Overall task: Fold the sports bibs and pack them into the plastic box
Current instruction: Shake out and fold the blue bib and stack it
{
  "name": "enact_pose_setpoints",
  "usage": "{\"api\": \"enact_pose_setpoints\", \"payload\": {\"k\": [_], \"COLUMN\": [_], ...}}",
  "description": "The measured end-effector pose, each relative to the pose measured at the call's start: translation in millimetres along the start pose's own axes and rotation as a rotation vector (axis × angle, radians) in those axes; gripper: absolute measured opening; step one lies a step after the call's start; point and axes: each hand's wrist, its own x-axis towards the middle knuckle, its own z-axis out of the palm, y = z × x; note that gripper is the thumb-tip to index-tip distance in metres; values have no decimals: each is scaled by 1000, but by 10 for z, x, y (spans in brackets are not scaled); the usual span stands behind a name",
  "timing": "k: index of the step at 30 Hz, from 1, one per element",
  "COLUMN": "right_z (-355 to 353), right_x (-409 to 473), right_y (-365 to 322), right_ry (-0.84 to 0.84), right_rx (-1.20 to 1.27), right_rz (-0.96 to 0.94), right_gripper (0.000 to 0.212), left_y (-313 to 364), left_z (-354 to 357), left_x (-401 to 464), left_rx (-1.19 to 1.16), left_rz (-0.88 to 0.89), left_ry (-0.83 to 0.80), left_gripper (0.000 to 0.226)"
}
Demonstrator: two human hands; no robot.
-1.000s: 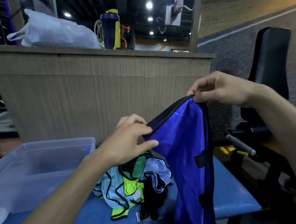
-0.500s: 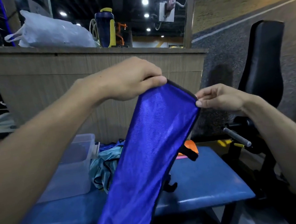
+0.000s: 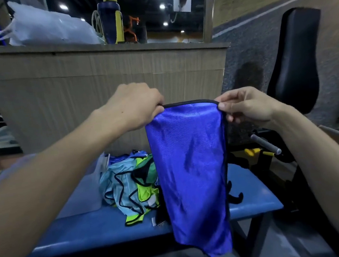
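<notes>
My left hand (image 3: 135, 106) and right hand (image 3: 245, 105) pinch the blue bib's (image 3: 191, 167) top corners; the bib pile (image 3: 130, 186) lies at its nine o'clock.

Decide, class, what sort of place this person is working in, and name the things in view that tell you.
Probably a gym or sports hall: a padded blue bench, a black padded machine seat with a grip handle, and a heap of sports bibs.

The shiny bright blue bib with black edging (image 3: 191, 167) hangs mid-frame. Left of it lies a pile of light blue, neon yellow and green bibs with black trim (image 3: 130, 186) on the blue padded bench (image 3: 252, 201).
</notes>
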Motion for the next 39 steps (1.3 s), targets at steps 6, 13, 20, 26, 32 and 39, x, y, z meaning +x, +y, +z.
{"api": "enact_pose_setpoints", "payload": {"k": [6, 13, 20, 26, 32, 39], "right_z": [-42, -35, -241, -855, -999, 445], "right_x": [-27, -121, -478, -658, 242, 1810], "right_y": [147, 531, 1166, 948, 264, 830], "right_ry": [83, 142, 237, 404, 411, 116], "right_rx": [-15, 85, 330, 282, 19, -260], "right_rz": [6, 90, 238, 222, 80, 122], "right_gripper": [12, 11, 16, 31, 14, 15], "left_y": [146, 368, 994, 1680, 1435, 485], "left_z": [155, 243, 463, 669, 712, 1787], "left_x": [0, 126, 362, 706, 870, 398], "left_rx": [-37, -436, -983, -1610, -1960, -1550], "left_rz": [72, 107, 275, 165, -50, -478], "left_ry": [70, -32, -169, -229, -14, 169], "left_gripper": [26, 21, 24, 30, 17, 18]}}
